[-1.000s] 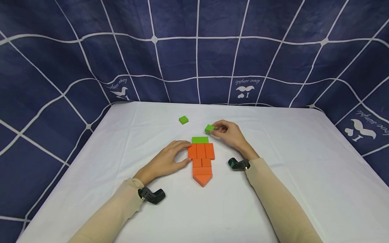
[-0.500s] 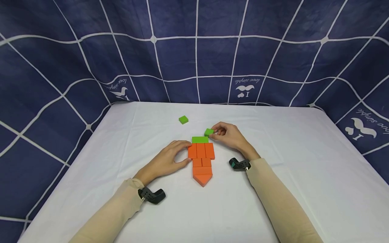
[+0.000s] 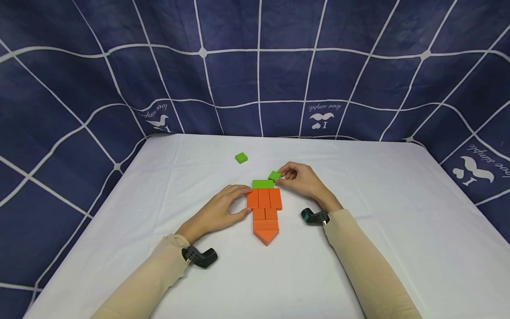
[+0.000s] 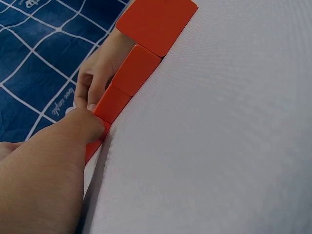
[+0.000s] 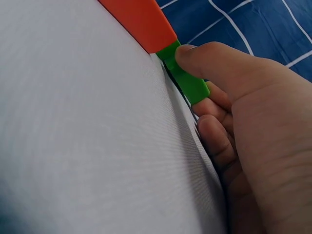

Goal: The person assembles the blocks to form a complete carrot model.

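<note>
In the head view, flat orange blocks (image 3: 264, 198) lie side by side on the white cloth, with a pointed orange block (image 3: 266, 236) at the near end. A long green block (image 3: 263, 184) borders their far edge. My right hand (image 3: 301, 180) pinches a small green block (image 3: 274, 176) between thumb and fingers, at the far right corner of the long green one. The right wrist view shows the thumb (image 5: 209, 58) on green beside an orange block. My left hand (image 3: 217, 210) rests its thumb and index fingertips against the left side of the orange row, fingers spread and relaxed.
Another small green block (image 3: 241, 158) lies farther back, left of the right hand. A white cloth (image 3: 358, 266) covers the table. Dark blue curtains (image 3: 235, 79) with white grid lines hang along the back and both sides.
My right hand has brought the small green block a little nearer, to the corner of the long green block. The left hand and the orange blocks stay in place.
</note>
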Tool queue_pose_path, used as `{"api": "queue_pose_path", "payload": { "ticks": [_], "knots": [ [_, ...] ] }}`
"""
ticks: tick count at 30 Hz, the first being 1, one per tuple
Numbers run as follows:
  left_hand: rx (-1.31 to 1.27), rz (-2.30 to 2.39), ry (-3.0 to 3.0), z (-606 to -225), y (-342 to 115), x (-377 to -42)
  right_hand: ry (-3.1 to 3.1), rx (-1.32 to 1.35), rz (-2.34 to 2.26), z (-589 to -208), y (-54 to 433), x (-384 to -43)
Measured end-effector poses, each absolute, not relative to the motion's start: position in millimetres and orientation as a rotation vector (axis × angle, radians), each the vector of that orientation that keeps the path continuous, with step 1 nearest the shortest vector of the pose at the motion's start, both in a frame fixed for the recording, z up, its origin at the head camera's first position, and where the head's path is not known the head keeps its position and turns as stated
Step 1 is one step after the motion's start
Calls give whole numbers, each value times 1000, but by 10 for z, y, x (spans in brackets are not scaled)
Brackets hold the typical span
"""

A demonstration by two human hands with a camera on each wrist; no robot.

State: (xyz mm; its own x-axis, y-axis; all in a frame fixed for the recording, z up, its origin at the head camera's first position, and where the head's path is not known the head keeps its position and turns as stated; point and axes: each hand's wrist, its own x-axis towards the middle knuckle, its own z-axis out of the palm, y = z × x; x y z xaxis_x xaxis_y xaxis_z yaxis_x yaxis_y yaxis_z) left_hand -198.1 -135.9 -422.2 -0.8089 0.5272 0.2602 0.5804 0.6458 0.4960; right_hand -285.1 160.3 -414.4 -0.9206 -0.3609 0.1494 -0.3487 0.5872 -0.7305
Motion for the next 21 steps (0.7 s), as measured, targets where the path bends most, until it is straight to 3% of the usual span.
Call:
{"api": "queue_pose_path", "payload": {
  "ticks": [21],
  "knots": [
    [-934, -881, -2775, -4211, -1373, -1974, 2772, -608, -1278, -4127, 1629, -2843]
  ]
}}
